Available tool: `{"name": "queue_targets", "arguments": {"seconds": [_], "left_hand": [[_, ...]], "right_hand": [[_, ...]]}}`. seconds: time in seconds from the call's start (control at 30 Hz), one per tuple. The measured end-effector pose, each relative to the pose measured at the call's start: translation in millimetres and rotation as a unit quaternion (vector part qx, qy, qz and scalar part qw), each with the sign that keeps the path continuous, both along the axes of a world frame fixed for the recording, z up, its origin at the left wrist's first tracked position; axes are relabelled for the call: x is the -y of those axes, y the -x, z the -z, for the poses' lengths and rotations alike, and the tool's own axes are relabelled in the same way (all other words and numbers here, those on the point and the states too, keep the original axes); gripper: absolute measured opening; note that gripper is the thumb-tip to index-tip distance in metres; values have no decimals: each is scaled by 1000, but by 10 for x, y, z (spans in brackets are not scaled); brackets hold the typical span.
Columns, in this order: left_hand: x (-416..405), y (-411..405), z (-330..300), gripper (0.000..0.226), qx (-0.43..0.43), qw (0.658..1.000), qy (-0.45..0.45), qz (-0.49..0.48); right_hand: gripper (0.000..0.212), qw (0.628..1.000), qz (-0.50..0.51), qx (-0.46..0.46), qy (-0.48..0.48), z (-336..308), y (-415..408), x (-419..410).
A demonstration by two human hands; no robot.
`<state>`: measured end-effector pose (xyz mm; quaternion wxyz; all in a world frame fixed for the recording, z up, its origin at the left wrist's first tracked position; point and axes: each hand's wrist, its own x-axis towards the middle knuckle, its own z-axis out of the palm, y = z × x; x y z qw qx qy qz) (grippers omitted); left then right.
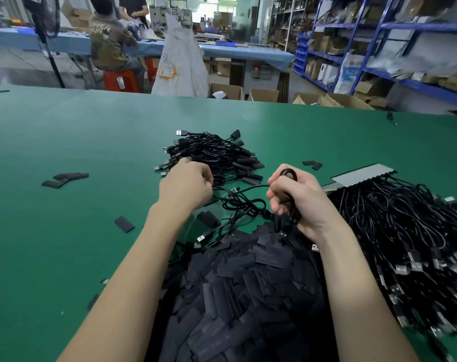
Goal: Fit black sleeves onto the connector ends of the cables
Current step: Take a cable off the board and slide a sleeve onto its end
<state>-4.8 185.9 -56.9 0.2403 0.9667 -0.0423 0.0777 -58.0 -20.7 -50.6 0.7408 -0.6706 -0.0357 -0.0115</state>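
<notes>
Flat black sleeves (238,291) are heaped nearest, between the forearms. A thin black cable coil (290,197) is gripped in the curled right hand (295,202). The left hand (187,185), fingers curled, rests at the far sleeved-cable pile (217,155); its hold cannot be judged. One connector end should be freed before sleeving.

Factory floor: stock shelving (353,48), workbenches (222,50).
</notes>
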Motion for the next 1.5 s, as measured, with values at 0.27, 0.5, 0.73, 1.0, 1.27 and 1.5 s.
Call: {"name": "queue_targets", "arguments": {"seconds": [0.27, 0.5, 0.73, 1.0, 1.27, 1.5], "left_hand": [[24, 12, -73, 14, -37, 983, 6, 180], [18, 29, -154, 10, -75, 979, 30, 185], [0, 16, -101, 13, -3, 983, 44, 178], [69, -20, 30, 17, 59, 993, 33, 92], [9, -50, -1, 19, 18, 987, 114, 112], [31, -9, -64, 15, -26, 931, 316, 179]], "right_hand": [[8, 999, 43, 14, 16, 39, -27, 0], [7, 998, 65, 19, 6, 52, -45, 69], [4, 998, -17, -15, 66, 63, -34, 109], [8, 991, -99, 11, 93, 41, 18, 55], [4, 997, 49, 53, 6, 2, -11, 126], [19, 999, 40, 5, -37, 13, 11, 176]]}}
